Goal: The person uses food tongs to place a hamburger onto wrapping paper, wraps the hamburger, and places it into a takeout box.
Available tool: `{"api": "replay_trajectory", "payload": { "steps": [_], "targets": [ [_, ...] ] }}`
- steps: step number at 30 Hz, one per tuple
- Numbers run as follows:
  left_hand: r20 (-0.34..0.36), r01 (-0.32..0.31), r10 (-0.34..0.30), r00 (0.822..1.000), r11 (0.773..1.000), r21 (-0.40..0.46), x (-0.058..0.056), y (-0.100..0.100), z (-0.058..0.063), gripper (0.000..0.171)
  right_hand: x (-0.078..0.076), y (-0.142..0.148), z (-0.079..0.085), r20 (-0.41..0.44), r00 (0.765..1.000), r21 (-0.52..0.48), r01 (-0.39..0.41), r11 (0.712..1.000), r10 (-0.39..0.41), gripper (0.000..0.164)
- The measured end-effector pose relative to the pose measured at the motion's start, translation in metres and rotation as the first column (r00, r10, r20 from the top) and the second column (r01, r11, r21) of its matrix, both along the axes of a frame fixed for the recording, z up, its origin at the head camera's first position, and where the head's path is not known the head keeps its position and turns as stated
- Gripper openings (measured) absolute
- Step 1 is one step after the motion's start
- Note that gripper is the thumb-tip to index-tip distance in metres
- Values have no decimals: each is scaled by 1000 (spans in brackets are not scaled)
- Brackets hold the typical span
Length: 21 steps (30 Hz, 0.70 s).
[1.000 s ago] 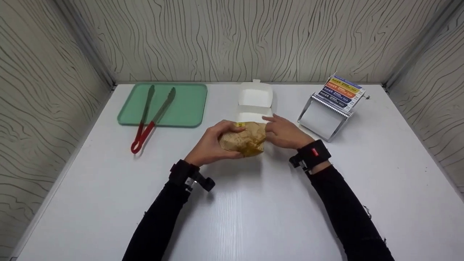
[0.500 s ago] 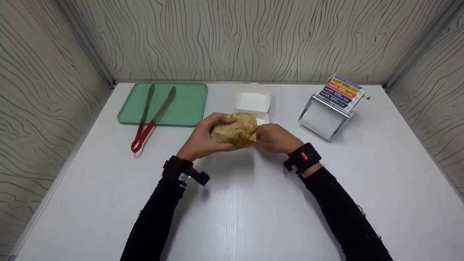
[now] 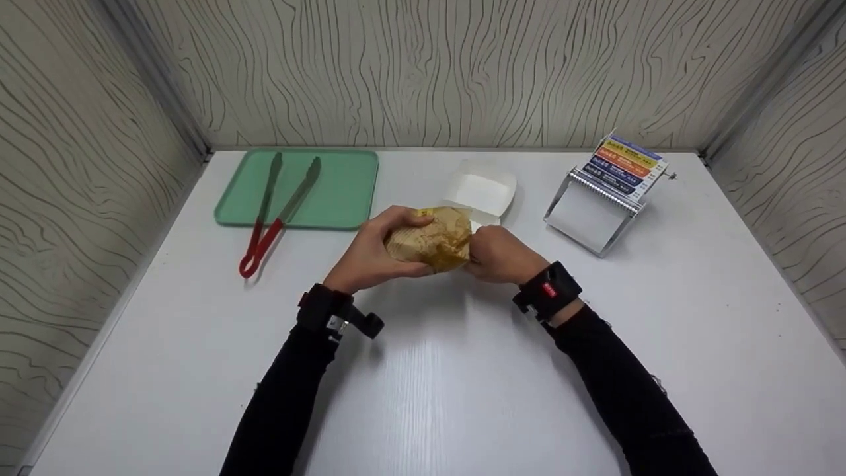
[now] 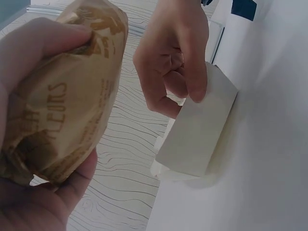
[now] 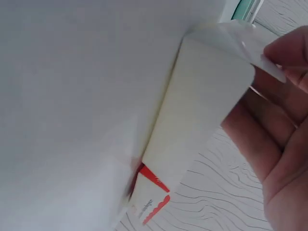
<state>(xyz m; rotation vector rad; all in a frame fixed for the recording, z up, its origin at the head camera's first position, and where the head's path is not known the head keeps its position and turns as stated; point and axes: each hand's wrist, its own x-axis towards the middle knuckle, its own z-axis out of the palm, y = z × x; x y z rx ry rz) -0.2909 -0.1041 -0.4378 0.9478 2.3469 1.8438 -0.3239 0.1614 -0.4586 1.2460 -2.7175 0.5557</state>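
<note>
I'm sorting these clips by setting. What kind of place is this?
Probably a staged food-packing station, not a real kitchen: a white table walled by woodgrain panels, with a paper-wrapped burger, a white takeaway box and tongs on a green tray.

Two hands are in view, the left hand (image 3: 370, 254) and the right hand (image 3: 499, 254). There is one paper-wrapped bundle (image 3: 429, 239), one white paper box (image 3: 481, 194), one green tray (image 3: 344, 192) at the far left, one pair of red-handled tongs (image 3: 274, 215), and one metal stand of coloured cards (image 3: 605, 192) at the far right.
</note>
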Motion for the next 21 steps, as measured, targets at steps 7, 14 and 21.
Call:
{"api": "replay_trajectory", "payload": {
  "steps": [7,14,21],
  "targets": [
    [-2,23,-23,1000,1000,-15,1,3,-1,66,5,-1,3,43,999,28,31,999,-33,23],
    [12,21,-21,1000,1000,-7,1,3,-3,68,7,-1,5,83,996,47,18,999,-22,30],
    [24,38,-38,999,999,-15,0,3,-3,66,8,0,10,221,972,68,62,996,-76,20]
  ]
}}
